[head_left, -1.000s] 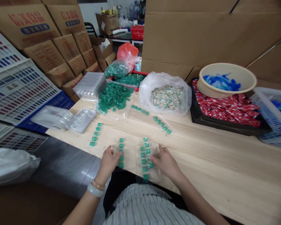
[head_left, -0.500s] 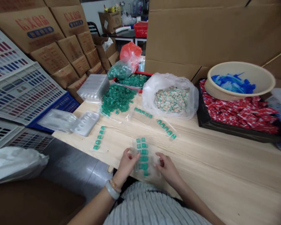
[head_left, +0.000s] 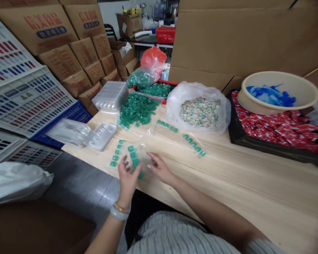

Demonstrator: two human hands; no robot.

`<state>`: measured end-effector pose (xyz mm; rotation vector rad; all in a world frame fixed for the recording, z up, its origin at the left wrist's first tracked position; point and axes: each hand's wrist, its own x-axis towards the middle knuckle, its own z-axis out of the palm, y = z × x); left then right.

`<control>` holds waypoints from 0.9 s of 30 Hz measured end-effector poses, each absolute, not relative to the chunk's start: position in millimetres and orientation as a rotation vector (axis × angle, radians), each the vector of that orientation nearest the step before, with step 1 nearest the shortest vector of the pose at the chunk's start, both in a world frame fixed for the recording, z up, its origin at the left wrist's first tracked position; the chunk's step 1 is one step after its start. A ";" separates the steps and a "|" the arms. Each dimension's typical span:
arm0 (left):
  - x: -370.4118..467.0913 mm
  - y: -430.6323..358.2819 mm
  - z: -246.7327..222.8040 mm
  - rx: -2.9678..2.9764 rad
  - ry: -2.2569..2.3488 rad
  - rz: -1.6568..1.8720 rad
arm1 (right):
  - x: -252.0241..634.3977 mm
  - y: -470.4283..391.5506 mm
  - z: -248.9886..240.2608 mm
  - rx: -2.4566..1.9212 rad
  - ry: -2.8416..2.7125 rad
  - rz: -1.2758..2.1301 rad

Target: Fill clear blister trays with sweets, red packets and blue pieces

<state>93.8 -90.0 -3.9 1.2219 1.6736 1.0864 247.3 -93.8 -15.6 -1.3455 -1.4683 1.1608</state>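
A clear plastic sheet with green pieces [head_left: 134, 158] is between my two hands, near the table's front edge. My left hand [head_left: 129, 173] grips its lower left side, thumb over the plastic. My right hand [head_left: 159, 168] is beside its right side with the fingers apart; the plastic there is blurred. Just left of the sheet lies a strip of green pieces [head_left: 117, 152]. Two more strips lie farther back, one at the middle [head_left: 167, 126] and one to the right [head_left: 194, 144]. Behind them are a heap of green pieces [head_left: 138, 110] and a bag of small packets [head_left: 200, 112].
Clear trays [head_left: 100, 137] lie at the table's left edge, with stacked trays [head_left: 110, 96] behind. At the right, a cream basin [head_left: 281, 79] of blue pieces rests on red packets [head_left: 278, 130] in a black tray. Crates [head_left: 50, 100] and cardboard boxes stand left.
Both hands and the sheet have moved left, close to the left strip. The green pieces in the sheet now show as one slanted column instead of two. The view has shifted slightly.
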 end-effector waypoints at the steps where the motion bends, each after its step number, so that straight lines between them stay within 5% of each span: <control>1: 90.9 -86.8 -1.6 1.184 1.677 1.110 | 242.2 -86.5 -17.2 -1.321 -1.460 1.157; 7: 89.5 -80.7 14.6 1.139 1.500 1.220 | 212.5 -67.5 -18.2 -1.209 -1.311 1.042; 13: 62.7 -29.7 12.7 1.551 1.951 1.198 | 183.8 -13.2 -3.9 -1.381 -1.489 0.849; 20: 54.0 -14.0 -1.0 1.851 2.179 0.925 | 365.2 -79.8 -11.9 -2.163 -1.478 0.061; 23: 58.0 -19.2 3.1 2.019 2.105 0.942 | 412.8 -124.5 -31.0 -2.392 -1.571 0.167; 27: 59.8 -20.2 4.2 2.181 1.964 0.932 | 364.5 -152.0 -51.6 -2.218 -1.764 0.192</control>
